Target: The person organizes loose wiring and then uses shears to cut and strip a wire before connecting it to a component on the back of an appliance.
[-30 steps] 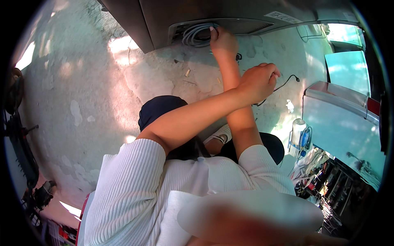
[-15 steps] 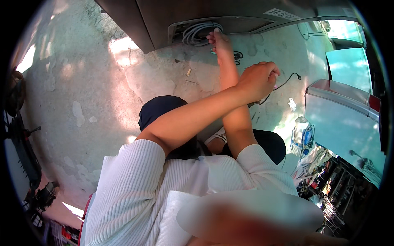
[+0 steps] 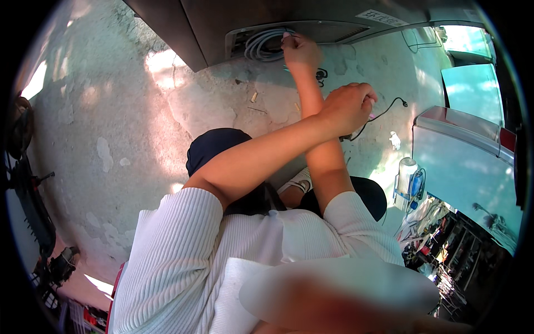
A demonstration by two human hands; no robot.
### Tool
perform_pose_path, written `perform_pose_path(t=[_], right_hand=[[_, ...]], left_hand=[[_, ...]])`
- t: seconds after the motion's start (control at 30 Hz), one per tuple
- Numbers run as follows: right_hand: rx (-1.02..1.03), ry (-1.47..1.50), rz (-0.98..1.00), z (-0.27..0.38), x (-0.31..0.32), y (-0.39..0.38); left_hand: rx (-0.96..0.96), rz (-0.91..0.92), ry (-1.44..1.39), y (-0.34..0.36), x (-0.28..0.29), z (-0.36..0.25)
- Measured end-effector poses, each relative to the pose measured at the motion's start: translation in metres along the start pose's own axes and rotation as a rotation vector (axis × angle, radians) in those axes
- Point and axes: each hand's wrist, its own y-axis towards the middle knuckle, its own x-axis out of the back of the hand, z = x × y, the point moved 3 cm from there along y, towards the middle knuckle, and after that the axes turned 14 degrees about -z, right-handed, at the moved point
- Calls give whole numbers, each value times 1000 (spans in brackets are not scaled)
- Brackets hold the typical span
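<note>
My forearms cross, the left one over the right. My right hand [image 3: 301,51] is at the right side of a coiled grey hose [image 3: 262,45], its thumb and fingers drawn together in a pinch. It is slightly blurred, so what lies between the fingertips is unclear. The coil sits at a framed recess in a dark cabinet-like appliance [image 3: 211,25]. My left hand [image 3: 351,107] hangs above the floor with fingers curled in; a small pink bit shows at the fingertips, and the palm is hidden. Beneath it runs a black cable [image 3: 384,115] ending in a plug.
More black cord [image 3: 321,77] lies behind my right forearm. On the concrete floor [image 3: 111,183] is a small tan stub [image 3: 254,97]. To the right stand a pale blue appliance [image 3: 461,167] and a white cylindrical part with blue fittings [image 3: 406,181]. Dark machinery [image 3: 33,206] lines the left.
My right hand has turned, and its fingers have drawn together beside the coil. The left hand has barely moved.
</note>
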Motion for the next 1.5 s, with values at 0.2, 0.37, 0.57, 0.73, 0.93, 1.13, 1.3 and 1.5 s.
perform_pose_path(t=[0.2, 0.37, 0.57, 0.73, 0.93, 1.13, 1.3, 1.5], right_hand=[[-1235, 1245, 360, -33, -36, -16], [-884, 773, 337, -32, -16, -18], [461, -61, -301, -5, 19, -11], [275, -223, -76, 12, 16, -6], [-256, 336, 82, -18, -12, 0], [-1253, 1242, 361, -38, -32, -13], [-410, 550, 57, -23, -1, -16], [475, 0, -302, -1, 11, -18]], left_hand=[[-8, -11, 14, 0, 1, 0], [14, 18, 14, -2, 3, -3], [5, 27, 5, -1, 2, -5], [-8, 35, 1, -2, 1, -4], [12, 40, 11, -1, 4, -5], [-3, 34, 27, -2, 3, -4], [-7, 39, 41, -3, 2, -3], [-13, 31, 57, -2, -1, -1]])
